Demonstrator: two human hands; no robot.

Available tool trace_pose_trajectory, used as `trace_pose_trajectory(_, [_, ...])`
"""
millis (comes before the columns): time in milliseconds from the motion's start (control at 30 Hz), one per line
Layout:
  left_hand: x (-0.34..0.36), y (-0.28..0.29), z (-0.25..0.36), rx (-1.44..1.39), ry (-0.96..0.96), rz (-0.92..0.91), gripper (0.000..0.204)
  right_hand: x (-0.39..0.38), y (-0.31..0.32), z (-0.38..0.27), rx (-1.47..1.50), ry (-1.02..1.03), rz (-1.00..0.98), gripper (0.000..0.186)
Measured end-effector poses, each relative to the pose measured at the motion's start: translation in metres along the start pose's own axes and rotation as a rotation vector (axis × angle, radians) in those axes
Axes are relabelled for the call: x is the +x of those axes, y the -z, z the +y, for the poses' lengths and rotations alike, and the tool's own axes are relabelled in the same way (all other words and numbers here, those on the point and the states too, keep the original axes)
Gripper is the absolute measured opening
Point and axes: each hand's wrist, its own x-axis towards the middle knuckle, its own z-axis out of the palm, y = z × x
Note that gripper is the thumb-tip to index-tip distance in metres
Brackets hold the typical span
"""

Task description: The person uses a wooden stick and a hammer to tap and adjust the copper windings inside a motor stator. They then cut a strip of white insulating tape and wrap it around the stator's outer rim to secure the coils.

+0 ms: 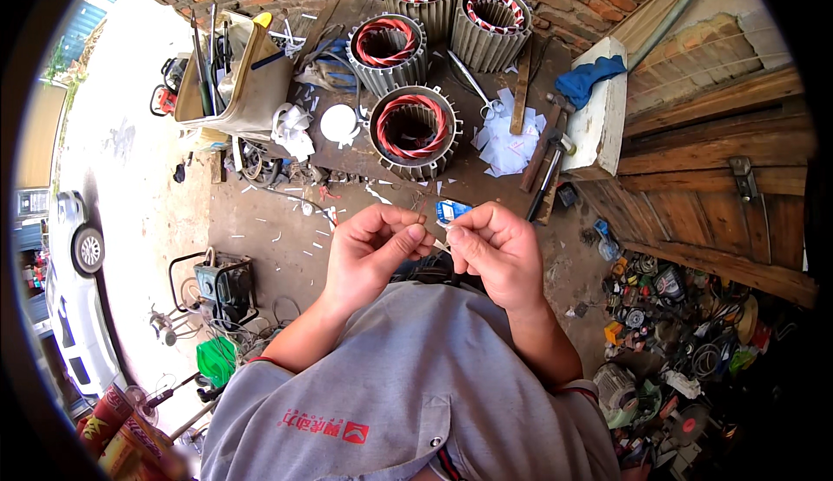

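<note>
Two bare hands meet in the middle of the view, just above the grey shirt (408,377) of the person wearing the camera. The left hand (373,251) has its grip pinched shut, thumb pressed against curled forefinger, and a thin wire (420,204) rises from that pinch, too fine to follow far. The right hand (496,251) is likewise closed to a pinch, its fingertips facing the left hand's and nearly touching them; whether it holds the same wire or some other small piece I cannot tell. A narrow pale sliver shows between the two grips.

Just beyond the right hand's knuckles lies a small blue and white packet (451,211), flat on the ground. Farther off, a low dark tabletop (451,177) carries four ribbed grey motor stators, the nearest stator (414,130) showing red windings in its bore. White paper scraps (508,143) with a pair of scissors (473,86) lie to its right, beside a hammer (555,147). A blue cloth (588,76) is draped on a white block at the right. To the left stands a tan tool caddy (243,82) filled with long tools, with a white round lid (337,123) near it. The shirt bears a red emblem and lettering on its chest.
</note>
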Motion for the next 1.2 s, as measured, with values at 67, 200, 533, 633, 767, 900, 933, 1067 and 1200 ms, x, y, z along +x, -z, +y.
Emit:
trace_pose_trajectory(67, [-0.002, -0.002, 0.002, 0.02, 0.002, 0.019, 0.011, -0.001, 0.0, 0.002, -0.039, 0.018, 0.028, 0.012])
trace_pose_trajectory(200, [-0.004, -0.008, 0.003, 0.054, -0.043, 0.021, 0.01, -0.001, -0.006, 0.001, -0.106, 0.039, 0.085, 0.014])
trace_pose_trajectory(533, [-0.005, -0.012, 0.004, 0.1, -0.039, -0.007, 0.011, -0.001, -0.007, 0.009, -0.024, 0.049, 0.102, 0.014])
trace_pose_trajectory(633, [-0.004, -0.013, 0.005, 0.103, -0.024, 0.0, 0.012, -0.002, -0.008, 0.01, -0.071, 0.085, 0.103, 0.013])
trace_pose_trajectory(767, [-0.004, -0.014, 0.005, 0.112, -0.027, -0.007, 0.013, -0.002, -0.012, 0.008, -0.06, 0.122, 0.103, 0.011])
trace_pose_trajectory(900, [-0.004, -0.015, 0.004, 0.121, -0.021, -0.004, 0.012, -0.003, -0.01, 0.011, -0.07, 0.127, 0.106, 0.011])
trace_pose_trajectory(933, [-0.004, -0.015, 0.004, 0.121, -0.022, -0.002, 0.012, -0.003, -0.01, 0.012, -0.07, 0.125, 0.107, 0.011])
trace_pose_trajectory(1067, [-0.005, -0.015, -0.001, 0.132, -0.051, -0.01, 0.01, -0.004, -0.013, 0.008, -0.053, 0.134, 0.116, 0.011])
trace_pose_trajectory(1200, [-0.006, -0.016, 0.001, 0.162, -0.043, -0.016, 0.011, -0.006, -0.012, 0.008, -0.05, 0.142, 0.1, 0.011])
